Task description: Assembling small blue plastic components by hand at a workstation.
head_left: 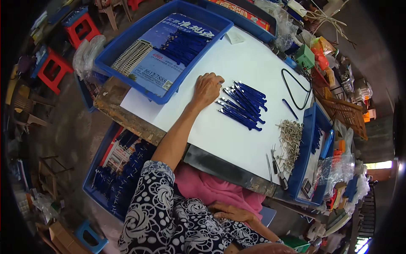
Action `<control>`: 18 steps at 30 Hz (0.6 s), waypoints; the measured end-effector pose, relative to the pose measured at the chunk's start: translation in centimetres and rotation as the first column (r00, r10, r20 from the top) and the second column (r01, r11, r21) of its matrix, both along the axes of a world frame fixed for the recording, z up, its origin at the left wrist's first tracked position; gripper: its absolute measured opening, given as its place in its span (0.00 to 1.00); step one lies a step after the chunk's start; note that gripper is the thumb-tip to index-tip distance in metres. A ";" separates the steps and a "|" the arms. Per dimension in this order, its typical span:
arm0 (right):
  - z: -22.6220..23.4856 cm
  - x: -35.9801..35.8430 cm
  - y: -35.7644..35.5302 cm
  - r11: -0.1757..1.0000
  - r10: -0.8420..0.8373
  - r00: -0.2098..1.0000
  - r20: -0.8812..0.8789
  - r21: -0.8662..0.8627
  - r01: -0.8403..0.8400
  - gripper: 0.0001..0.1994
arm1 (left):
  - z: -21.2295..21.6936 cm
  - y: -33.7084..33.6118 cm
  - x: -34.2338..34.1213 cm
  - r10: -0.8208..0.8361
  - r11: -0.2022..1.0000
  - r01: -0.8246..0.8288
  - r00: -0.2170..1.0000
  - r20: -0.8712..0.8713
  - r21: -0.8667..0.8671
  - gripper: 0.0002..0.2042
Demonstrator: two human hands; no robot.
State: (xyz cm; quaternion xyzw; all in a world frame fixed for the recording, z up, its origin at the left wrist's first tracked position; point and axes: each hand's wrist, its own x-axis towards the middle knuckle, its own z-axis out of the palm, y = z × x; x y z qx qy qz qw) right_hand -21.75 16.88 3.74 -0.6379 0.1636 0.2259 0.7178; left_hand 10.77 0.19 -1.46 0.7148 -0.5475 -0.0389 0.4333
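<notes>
Left hand [206, 89] on the white sheet [249, 53] covering the bench [111, 101], knuckles up, fingers curled; whether they pinch anything cannot be told. Right hand [231, 213] resting at the lap by one pink cloth [198, 181], its grip likewise unclear. Beside the left hand, mid-bench, lies one cluster of blue strips [245, 106] — overlapping, too dense to count — silver ends toward the left tray [169, 98], long axes slanting toward the near right corner. Farther right: one lone blue strip [290, 109], roughly parallel; one black loop [285, 86]; one heap of metal pins [291, 142]; at least two slim tools [283, 181] by the near edge; one right-edge tray [301, 158].
</notes>
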 end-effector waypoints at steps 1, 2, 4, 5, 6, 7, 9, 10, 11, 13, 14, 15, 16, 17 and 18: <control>0.3 -0.3 0.2 1.000 -0.001 1.000 0.011 0.001 0.001 0.21 | 0.0 0.0 0.0 -0.004 1.000 0.004 1.000 -0.009 -0.011 0.07; 0.8 -0.5 0.1 0.997 0.036 0.998 0.043 -0.064 -0.033 0.21 | 0.0 -0.1 0.0 -0.010 0.998 0.009 1.000 -0.016 -0.060 0.07; 0.8 -1.1 0.7 0.996 0.033 0.992 0.119 -0.092 -0.023 0.19 | 0.1 0.3 0.1 -0.006 0.997 0.003 1.000 -0.030 -0.075 0.07; 0.7 -1.3 1.0 0.995 0.041 0.990 0.135 -0.092 -0.028 0.19 | 0.1 0.2 0.2 -0.009 0.995 0.003 0.998 -0.057 -0.102 0.07; 0.5 -1.6 1.3 0.998 0.024 0.994 0.111 -0.053 -0.019 0.18 | -0.2 0.1 0.2 -0.003 0.992 -0.002 0.999 -0.044 -0.126 0.07; 0.4 -1.9 1.6 1.000 0.004 0.996 0.084 -0.014 -0.003 0.16 | -0.1 0.0 0.1 -0.001 0.992 -0.003 1.000 -0.030 -0.125 0.07; 1.2 -2.4 2.0 0.992 -0.113 0.984 0.137 0.075 0.103 0.13 | 0.1 -0.1 -0.2 -0.028 0.998 0.022 0.992 -0.127 -0.052 0.06; 1.4 -2.8 1.9 0.990 -0.120 0.990 0.072 0.083 0.114 0.12 | 0.0 -0.1 -0.2 -0.019 0.998 0.012 0.994 -0.108 -0.059 0.07; 1.8 -3.0 2.0 0.988 -0.126 0.992 0.005 0.090 0.125 0.11 | 0.0 -0.1 -0.2 -0.012 0.998 0.007 0.996 -0.093 -0.054 0.07; 3.4 -3.7 2.6 0.963 -0.211 0.977 -0.021 0.170 0.211 0.09 | -0.1 0.0 -0.1 0.000 0.999 -0.004 0.996 -0.085 -0.050 0.07; 3.6 -4.2 2.6 0.944 -0.255 0.965 0.063 0.231 0.235 0.10 | -0.1 0.2 -0.1 0.021 0.997 -0.027 0.996 -0.086 -0.076 0.07; 3.9 -4.6 2.7 0.922 -0.302 0.943 0.142 0.294 0.251 0.10 | -0.1 0.4 0.1 0.027 0.997 -0.032 0.997 -0.073 -0.072 0.07; 4.7 -4.7 2.6 0.939 -0.270 0.952 0.142 0.255 0.229 0.11 | 0.1 0.4 0.0 0.030 0.998 -0.035 0.996 -0.088 -0.056 0.07; 5.0 -5.2 2.6 0.938 -0.273 0.950 0.151 0.262 0.228 0.11 | 0.3 0.5 -0.2 0.034 0.998 -0.039 0.994 -0.104 -0.040 0.06; 5.3 -5.7 2.6 0.890 -0.331 0.929 0.163 0.381 0.250 0.11 | 0.4 0.7 -0.3 0.033 0.999 -0.037 0.995 -0.093 -0.036 0.06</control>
